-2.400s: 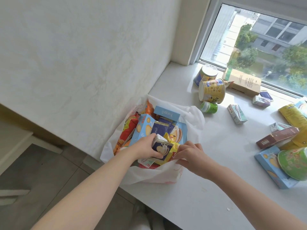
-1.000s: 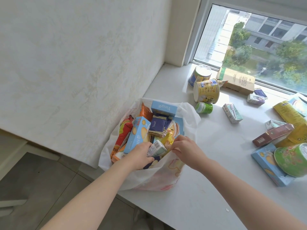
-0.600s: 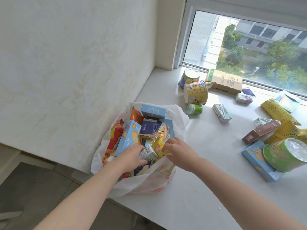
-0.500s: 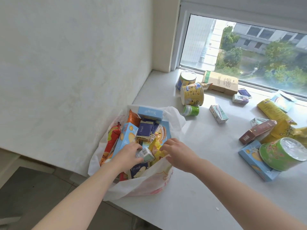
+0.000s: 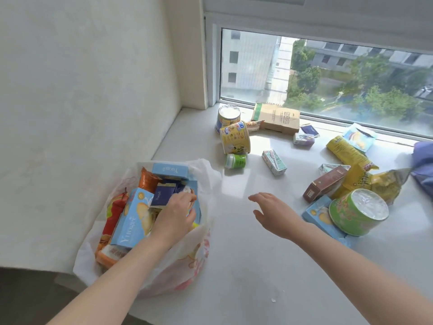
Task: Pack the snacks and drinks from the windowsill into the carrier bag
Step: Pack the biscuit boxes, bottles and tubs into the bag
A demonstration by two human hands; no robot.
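Packing is judged to be well under way but not finished: the carrier bag [image 5: 178, 266] is seen standing open at the near left edge of the windowsill [image 5: 246, 266], already crowded with a light-blue box [image 5: 133, 221], a dark-blue packet [image 5: 162, 194] and an orange packet [image 5: 147, 181]. The left hand [image 5: 174, 216] is sunk into the bag's mouth, fingers bent down among the contents; whether anything is gripped there cannot be told. The step in hand is judged to be the settling of an item inside the bag while the next one is sought. The right hand [image 5: 271, 212] is held just right of the bag, above the sill, fingers spread and empty

Many things are left outside the bag. Nearest beyond it a small green bottle [image 5: 236, 160] is lying on its side, with a small drink carton [image 5: 274, 162] just further right. A yellow tub [image 5: 235, 137] is tipped over further beyond the bag. Well to the right of the bag a green bowl [image 5: 359, 211] is resting on a blue box [image 5: 316, 214]

The next move is thought to call for a reach to one of these, preferably a small one, as little room is left in the bag

The sill is white, smooth and sunlit; a pale wall [image 5: 82, 90] is met left of the bag, and a window [image 5: 328, 78] far beyond it
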